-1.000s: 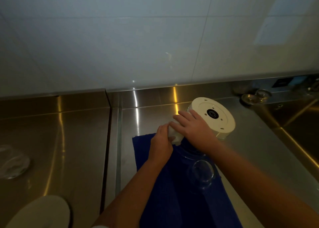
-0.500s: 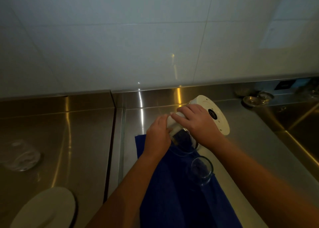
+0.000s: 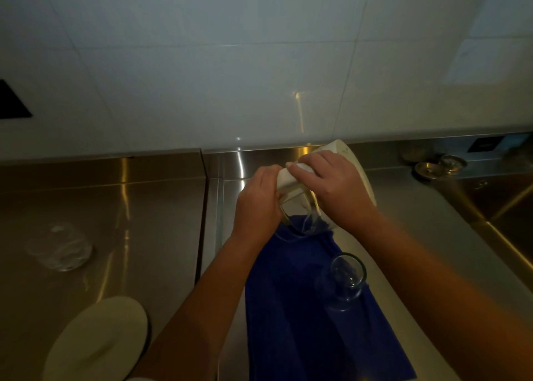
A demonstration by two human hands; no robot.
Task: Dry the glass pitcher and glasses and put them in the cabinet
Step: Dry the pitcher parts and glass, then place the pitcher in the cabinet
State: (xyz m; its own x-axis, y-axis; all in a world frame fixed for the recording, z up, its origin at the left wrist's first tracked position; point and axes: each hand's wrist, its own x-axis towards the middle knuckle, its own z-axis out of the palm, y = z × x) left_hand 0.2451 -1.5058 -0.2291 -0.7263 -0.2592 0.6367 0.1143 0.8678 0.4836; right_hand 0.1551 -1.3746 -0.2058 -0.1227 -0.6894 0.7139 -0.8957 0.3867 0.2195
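Note:
A glass pitcher (image 3: 302,217) with a white base (image 3: 362,176) and a white handle (image 3: 288,178) is tilted above the far end of a blue towel (image 3: 302,308), its base turned toward the wall and its mouth facing down toward me. My left hand (image 3: 256,204) grips it at the handle side. My right hand (image 3: 337,187) curls over its body and handle from the right. A clear drinking glass (image 3: 344,279) lies on the towel just below my right wrist. Another clear glass (image 3: 60,248) lies on the steel counter (image 3: 129,222) far to the left.
A white round plate or lid (image 3: 98,340) sits at the bottom left of the counter. A steel sink (image 3: 504,207) opens at the right, with metal drain strainers (image 3: 438,164) on its rear ledge. A white tiled wall (image 3: 259,63) rises behind.
The pitcher has come up off the towel and tipped, so its white base now faces the wall edge-on. Both hands rose with it and kept their hold.

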